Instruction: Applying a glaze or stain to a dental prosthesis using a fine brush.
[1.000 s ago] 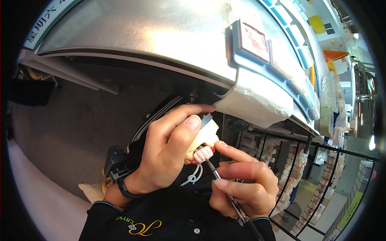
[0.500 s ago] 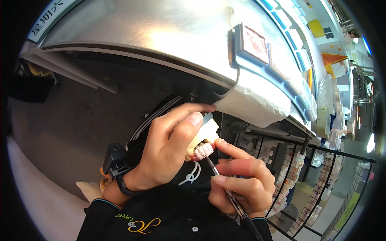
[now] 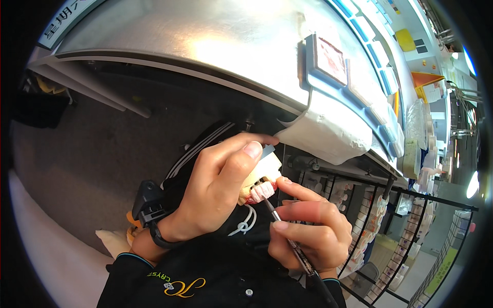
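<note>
My left hand is closed around a dental model of cream-coloured plaster, with a grey-blue piece at its upper end. Along the model's lower edge sits a row of whitish-pink teeth, bordered by red gum material. My right hand pinches a slim brush-like tool with a dark handle and a metal neck. Its tip meets the lower edge of the teeth. The right index finger reaches up to the model's side. The left fingers behind the model are mostly hidden.
A shiny metal worktop spans the top. White cloth or paper hangs over its edge beside a blue tray with square pads. Black wire racks holding small containers stand at the right. A dark device is strapped on my left wrist.
The model and both hands have barely shifted. The tool's tip stays at the teeth, having moved only slightly along them. My grip on both things is unchanged.
</note>
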Available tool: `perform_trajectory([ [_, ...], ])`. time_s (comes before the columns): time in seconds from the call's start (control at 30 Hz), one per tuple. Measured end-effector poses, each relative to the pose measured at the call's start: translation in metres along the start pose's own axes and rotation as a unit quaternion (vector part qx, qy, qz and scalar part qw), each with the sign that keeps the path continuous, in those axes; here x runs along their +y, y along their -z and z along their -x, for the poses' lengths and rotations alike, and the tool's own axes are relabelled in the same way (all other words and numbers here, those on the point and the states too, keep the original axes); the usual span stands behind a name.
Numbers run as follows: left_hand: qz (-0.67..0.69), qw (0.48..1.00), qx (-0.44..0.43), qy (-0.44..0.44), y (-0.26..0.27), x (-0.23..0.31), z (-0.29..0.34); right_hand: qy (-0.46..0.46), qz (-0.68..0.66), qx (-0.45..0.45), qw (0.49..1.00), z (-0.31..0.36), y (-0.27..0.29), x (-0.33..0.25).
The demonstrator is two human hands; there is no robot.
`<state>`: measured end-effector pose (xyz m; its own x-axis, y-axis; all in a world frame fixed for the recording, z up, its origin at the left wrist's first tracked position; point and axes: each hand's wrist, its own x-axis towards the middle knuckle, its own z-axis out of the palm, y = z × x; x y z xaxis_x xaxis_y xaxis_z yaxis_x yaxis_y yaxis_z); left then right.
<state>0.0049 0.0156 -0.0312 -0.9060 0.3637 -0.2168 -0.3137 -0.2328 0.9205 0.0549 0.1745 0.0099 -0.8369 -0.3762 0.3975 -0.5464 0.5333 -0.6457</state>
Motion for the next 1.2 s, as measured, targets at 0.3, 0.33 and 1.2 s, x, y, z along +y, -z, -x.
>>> perform_trajectory([
  [0.3,0.020,0.999,-0.010,0.028,-0.0008,0.0019,-0.0007,-0.024,-0.024,0.012,0.999,-0.0006,0.0009,0.0005],
  [0.33,0.022,0.999,-0.010,0.029,-0.0012,0.0020,-0.0010,-0.031,-0.031,0.028,0.999,0.0002,-0.0004,-0.0001],
  [1.2,0.042,0.998,-0.017,0.032,0.0027,-0.0044,-0.0041,-0.046,-0.009,0.004,0.999,-0.0072,0.0026,-0.0024],
])
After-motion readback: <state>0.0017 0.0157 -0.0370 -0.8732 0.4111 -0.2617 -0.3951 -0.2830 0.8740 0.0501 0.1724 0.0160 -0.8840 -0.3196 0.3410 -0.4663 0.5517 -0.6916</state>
